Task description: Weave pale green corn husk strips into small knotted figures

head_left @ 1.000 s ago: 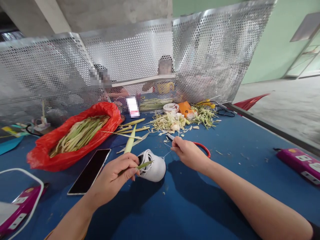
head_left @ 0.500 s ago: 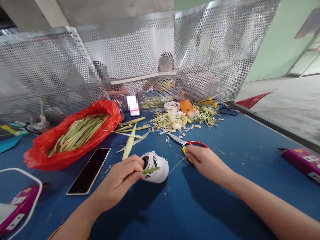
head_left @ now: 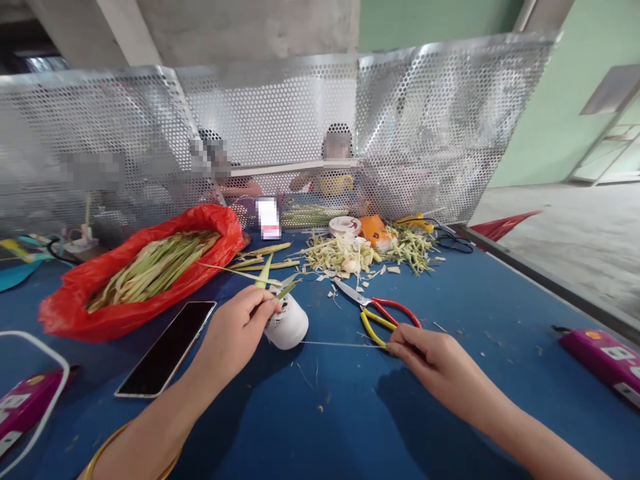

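My left hand (head_left: 246,317) is closed, its thumb and fingers pinching a short strip of green leaf (head_left: 288,289). Right beside those fingertips is a white spool of thread (head_left: 291,328), tilted over the blue table; whether the fingers also grip it is hidden. A white thread (head_left: 340,344) runs taut from the spool to my right hand (head_left: 425,347), which pinches its far end. Scissors (head_left: 371,305) with one red and one yellow handle lie just beyond the right fingertips, blades pointing away to the left. A pale green husk (head_left: 264,273) lies behind the spool.
To the left, a red plastic bag (head_left: 220,223) holds long leaves, with a phone (head_left: 167,350) in front. Leaf scraps (head_left: 340,253), a tape roll (head_left: 345,225) and an orange packet (head_left: 375,231) lie behind. Purple power strips (head_left: 603,357) flank me. Beyond the perforated screen (head_left: 280,107) people sit.
My left hand has moved left and slightly up with the leaf strip and spool. My right hand has shifted right and down, and the stretch of thread between them is longer.
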`<state>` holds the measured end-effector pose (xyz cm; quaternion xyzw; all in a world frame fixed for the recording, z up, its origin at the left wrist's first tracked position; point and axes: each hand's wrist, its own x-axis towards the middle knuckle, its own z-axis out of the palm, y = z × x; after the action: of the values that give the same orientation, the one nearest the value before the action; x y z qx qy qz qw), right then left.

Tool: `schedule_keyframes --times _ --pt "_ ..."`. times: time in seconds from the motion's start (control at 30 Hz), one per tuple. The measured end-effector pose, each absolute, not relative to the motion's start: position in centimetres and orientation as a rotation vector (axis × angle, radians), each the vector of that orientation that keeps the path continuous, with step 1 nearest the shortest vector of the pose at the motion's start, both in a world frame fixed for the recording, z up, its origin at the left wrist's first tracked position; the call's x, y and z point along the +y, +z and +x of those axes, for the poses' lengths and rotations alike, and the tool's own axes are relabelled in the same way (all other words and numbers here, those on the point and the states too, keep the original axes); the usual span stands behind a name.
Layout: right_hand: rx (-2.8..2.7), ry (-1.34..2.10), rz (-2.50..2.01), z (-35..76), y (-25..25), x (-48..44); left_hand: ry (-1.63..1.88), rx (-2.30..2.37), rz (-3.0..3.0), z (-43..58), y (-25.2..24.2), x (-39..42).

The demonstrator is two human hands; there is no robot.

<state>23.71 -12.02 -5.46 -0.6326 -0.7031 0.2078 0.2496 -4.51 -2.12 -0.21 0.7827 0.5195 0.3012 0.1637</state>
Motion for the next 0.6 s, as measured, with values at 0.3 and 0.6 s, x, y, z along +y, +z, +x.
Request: schedule_keyframes --times 0.3,0.6 --pt "-1.934 0.592 -1.681 23.7 -6.1 -15.8 0.81 1.443 2.32 -2.1 0.0 -0.1" --pt "-1.814 0.618 -1.631 20.1 -5.7 -18.0 0.779 1.145 1.04 -2.9 -1.2 -10.4"
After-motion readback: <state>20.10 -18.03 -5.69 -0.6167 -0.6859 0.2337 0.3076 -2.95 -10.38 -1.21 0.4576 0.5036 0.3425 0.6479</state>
